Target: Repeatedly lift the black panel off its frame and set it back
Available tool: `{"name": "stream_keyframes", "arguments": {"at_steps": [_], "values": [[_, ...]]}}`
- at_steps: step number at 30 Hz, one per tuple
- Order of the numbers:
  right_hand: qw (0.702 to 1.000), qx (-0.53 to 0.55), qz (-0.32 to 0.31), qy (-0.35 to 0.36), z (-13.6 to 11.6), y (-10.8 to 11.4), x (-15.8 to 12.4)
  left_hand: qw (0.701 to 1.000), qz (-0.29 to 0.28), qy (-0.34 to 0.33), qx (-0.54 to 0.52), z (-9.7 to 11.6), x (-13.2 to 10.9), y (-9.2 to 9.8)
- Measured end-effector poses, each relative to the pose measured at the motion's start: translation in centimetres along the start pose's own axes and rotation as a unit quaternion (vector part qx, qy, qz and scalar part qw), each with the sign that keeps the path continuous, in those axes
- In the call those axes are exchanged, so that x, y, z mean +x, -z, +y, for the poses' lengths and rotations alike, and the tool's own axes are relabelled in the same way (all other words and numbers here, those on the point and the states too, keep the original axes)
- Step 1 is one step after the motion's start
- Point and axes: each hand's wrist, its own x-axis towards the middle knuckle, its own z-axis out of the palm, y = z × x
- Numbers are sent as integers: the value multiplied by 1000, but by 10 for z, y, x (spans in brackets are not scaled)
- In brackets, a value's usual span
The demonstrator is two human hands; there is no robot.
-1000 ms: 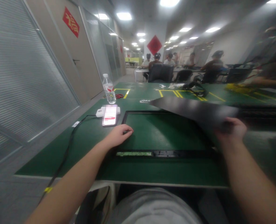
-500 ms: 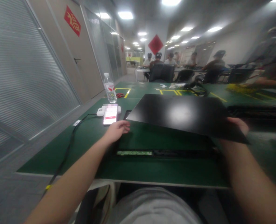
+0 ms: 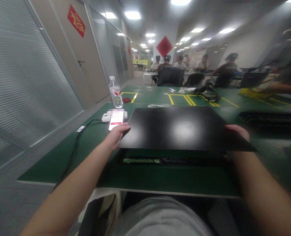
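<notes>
A flat, glossy black panel (image 3: 165,127), which looks like a display panel, is held above the table with ceiling lights reflected in it. My left hand (image 3: 117,133) grips its left edge, thumb on top. On the opposite edge, my right hand (image 3: 239,134) has its thumb over the top and its fingers hidden underneath. Below the panel lies a black frame (image 3: 184,161) with a green circuit strip (image 3: 141,161) along its near side; the panel covers the rest of it.
On the green table (image 3: 51,164), a lit phone (image 3: 116,119) leans on a white power strip (image 3: 106,117) beside my left hand. Behind are a water bottle (image 3: 116,93) and red scissors (image 3: 126,99). Dark slim parts (image 3: 270,121) lie to the right. Several people sit farther back.
My left hand has closed on the panel's left edge, where it was apart before. The panel has come nearer and levelled out, and my right hand has moved left with it.
</notes>
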Motion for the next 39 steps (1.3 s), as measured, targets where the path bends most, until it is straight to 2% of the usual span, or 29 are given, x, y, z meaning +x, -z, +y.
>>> {"name": "stream_keyframes", "arguments": {"at_steps": [2, 4, 6, 15, 18, 22, 26, 33, 39], "values": [[997, -14, 30, -64, -4, -9, -9, 1000, 0, -19, 1, 2, 0, 1], [989, -36, 2, -143, -7, -17, -17, 999, 7, -29, -12, 5, -1, 2], [983, -48, -23, -176, -10, -21, -22, 999, 21, -32, -26, 8, -2, 1], [962, -96, -140, -213, -3, -25, -21, 993, 80, -60, -61, 10, -4, -1], [950, -157, -141, -230, -1, -28, -26, 993, 79, -72, -48, 11, -4, 0], [941, -212, -134, -225, 0, -28, -27, 993, 75, -85, -24, 11, -5, 0], [953, -207, -133, -175, 7, -23, -17, 993, 65, -101, -15, 11, -7, -1], [970, -221, -72, -70, 12, -20, -6, 990, 69, -124, 2, 9, -5, 3], [968, -245, -19, -52, 2, -29, -16, 990, 65, -123, -2, 9, -4, 3]]}}
